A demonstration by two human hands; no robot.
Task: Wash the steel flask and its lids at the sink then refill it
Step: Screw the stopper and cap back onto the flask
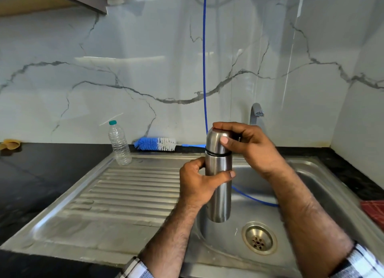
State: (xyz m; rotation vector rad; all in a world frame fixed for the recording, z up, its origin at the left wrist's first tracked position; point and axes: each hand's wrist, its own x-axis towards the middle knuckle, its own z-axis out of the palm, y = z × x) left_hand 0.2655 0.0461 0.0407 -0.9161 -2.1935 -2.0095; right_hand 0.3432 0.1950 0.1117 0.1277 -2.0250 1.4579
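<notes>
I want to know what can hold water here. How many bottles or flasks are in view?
2. The steel flask is held upright over the sink by both hands. The plastic bottle stands on the draining board. None other shows.

1 clear plastic bottle w/ teal cap standing on drainboard; blue-white bottle brush lying behind it; red cloth sitting at bench's right edge.

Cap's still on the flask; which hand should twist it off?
The right hand. It already wraps the cap of the steel flask, thumb in front and fingers over the top. The left hand grips the body below the black ring, so it can brace the flask.
</notes>
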